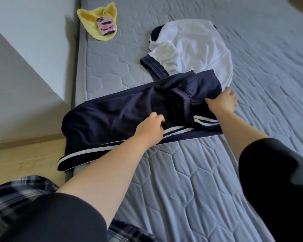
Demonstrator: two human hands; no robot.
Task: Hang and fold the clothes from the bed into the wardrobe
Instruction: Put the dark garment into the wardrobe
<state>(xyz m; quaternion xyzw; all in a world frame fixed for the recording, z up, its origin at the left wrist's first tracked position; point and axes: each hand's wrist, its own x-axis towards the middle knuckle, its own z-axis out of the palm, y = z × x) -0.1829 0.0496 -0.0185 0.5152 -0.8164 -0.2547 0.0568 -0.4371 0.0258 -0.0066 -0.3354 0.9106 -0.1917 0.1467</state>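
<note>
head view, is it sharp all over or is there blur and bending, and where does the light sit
Head view: soft daylight, brightest on the white shirt, which looks washed out; no hard shadows on the grey quilted mattress; wide-angle bending curves the mattress edge; the black sleeves at the bottom are blurred, while the navy striped track pants are fairly sharp.

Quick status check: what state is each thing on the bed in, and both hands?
Navy pants: partly folded, one end hanging off the mattress edge.
White shirt: unfolded, crumpled.
Yellow cloth: loose, phone lying on it.
Left hand: gripping pants.
Right hand: gripping pants.
</note>
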